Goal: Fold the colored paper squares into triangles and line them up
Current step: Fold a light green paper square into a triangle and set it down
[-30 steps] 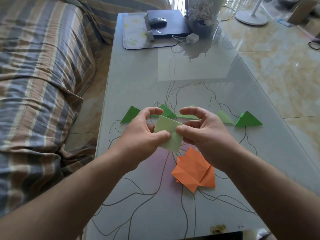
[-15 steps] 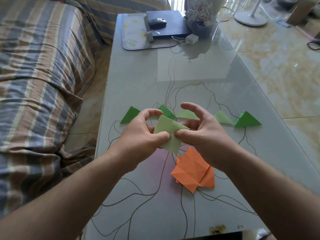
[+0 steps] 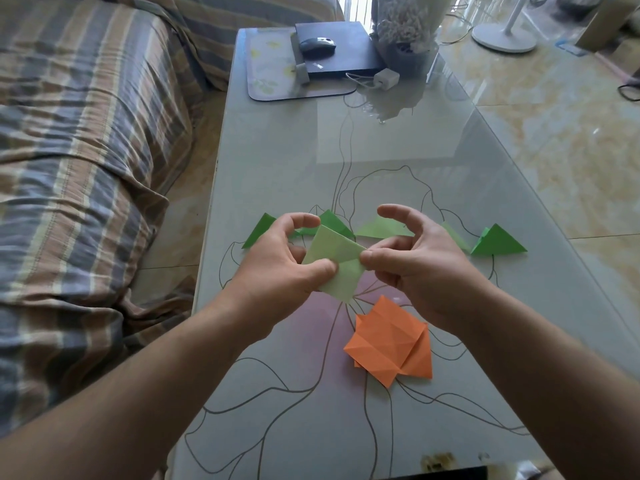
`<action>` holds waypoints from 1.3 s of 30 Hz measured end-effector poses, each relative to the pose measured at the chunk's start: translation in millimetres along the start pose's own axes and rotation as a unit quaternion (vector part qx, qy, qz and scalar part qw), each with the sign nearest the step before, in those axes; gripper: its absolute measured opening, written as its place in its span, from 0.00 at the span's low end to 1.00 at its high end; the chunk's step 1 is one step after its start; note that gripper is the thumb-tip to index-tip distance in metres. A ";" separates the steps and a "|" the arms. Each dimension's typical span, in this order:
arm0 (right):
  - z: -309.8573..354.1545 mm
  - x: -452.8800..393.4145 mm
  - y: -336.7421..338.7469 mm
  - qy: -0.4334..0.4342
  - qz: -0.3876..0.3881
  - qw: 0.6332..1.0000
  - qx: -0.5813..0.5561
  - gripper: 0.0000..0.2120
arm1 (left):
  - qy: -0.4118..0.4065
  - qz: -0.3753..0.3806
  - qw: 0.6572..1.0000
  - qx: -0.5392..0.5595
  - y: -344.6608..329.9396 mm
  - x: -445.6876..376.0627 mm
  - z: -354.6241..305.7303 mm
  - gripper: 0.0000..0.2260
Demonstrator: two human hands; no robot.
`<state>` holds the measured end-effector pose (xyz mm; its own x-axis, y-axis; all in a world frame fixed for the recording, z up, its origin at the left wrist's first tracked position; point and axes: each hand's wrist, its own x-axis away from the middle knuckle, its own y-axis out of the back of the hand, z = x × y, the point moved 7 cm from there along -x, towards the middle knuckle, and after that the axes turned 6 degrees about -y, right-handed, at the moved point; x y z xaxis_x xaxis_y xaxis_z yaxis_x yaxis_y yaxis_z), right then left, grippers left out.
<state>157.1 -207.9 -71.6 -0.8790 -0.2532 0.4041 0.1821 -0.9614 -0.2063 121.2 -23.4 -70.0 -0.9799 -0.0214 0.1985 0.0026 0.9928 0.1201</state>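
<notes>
Both hands pinch the pale green paper square (image 3: pixel 334 263) above the table (image 3: pixel 277 161), left hand (image 3: pixel 280 268) low, right hand (image 3: pixel 412 261) at the corner – any slip here could skew the crease

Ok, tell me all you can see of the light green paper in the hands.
The light green paper is thin, matte and creased, with a crease across its middle and corners pointing up and down. It is held above the glass table; the left hand and the right hand both pinch it.
</notes>
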 end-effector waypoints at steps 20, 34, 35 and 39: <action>-1.4 0.1 1.7 -0.025 -0.009 0.999 0.031 0.33 | 0.031 0.016 0.999 0.041 5.5 -4.8 1.3 0.28; 5.0 6.7 -4.9 0.070 0.022 0.984 0.165 0.21 | 0.060 -0.019 0.989 0.135 1.4 -5.8 12.4 0.11; 6.8 7.3 -5.9 0.098 0.021 0.974 0.201 0.24 | 0.060 -0.020 0.989 0.134 1.6 -5.5 12.4 0.11; 8.2 12.8 -15.6 0.203 0.018 0.912 0.356 0.18 | 0.059 -0.009 0.989 0.136 -2.6 -3.2 10.8 0.09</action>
<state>146.7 -197.1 -55.9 -0.9310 -0.3646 0.0150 0.3274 -0.8163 0.4758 122.1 -24.6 -81.5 -0.9491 -0.0364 0.3128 -0.0836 0.9868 -0.1388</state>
